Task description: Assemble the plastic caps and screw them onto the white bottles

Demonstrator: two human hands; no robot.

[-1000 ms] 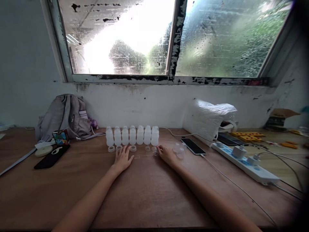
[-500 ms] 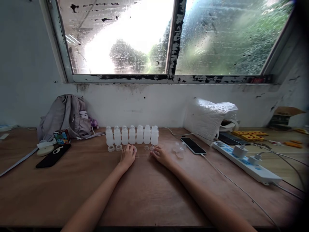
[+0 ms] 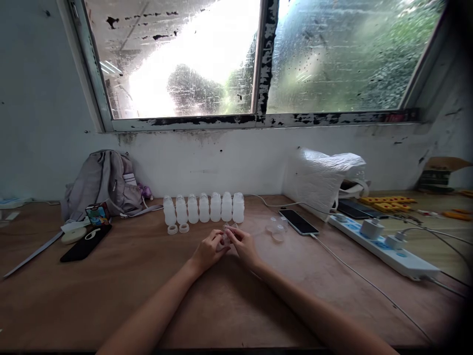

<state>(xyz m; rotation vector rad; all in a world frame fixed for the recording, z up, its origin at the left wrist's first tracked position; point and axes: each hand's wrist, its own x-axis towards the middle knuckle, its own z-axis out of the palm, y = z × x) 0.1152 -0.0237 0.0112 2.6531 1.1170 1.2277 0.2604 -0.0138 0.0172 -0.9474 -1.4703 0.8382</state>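
Note:
My left hand (image 3: pixel 209 251) and my right hand (image 3: pixel 244 245) meet over the table in front of a row of several translucent baby bottles (image 3: pixel 204 209). The fingers of my left hand are closed on a pale bottle collar ring (image 3: pixel 220 245). My right hand's fingers are pinched on a small clear silicone nipple (image 3: pixel 226 230) against that ring; fingers hide part of both. Just behind my right hand, a clear piece shows at the foot of the bottles. Two white collar rings (image 3: pixel 184 228) lie before the leftmost bottles.
Several clear round discs (image 3: pixel 278 231) lie to the right, beside a phone (image 3: pixel 298 222) on a cable. Farther right is a white power strip (image 3: pixel 384 249). A white padded bag (image 3: pixel 318 180) stands behind. At left are a grey backpack (image 3: pixel 105 182) and a black flat case (image 3: pixel 85 243).
My left hand has moved right and nearer with the ring. My right hand has lifted a nipple from before the bottles and brought it to the ring. The view has shifted slightly.

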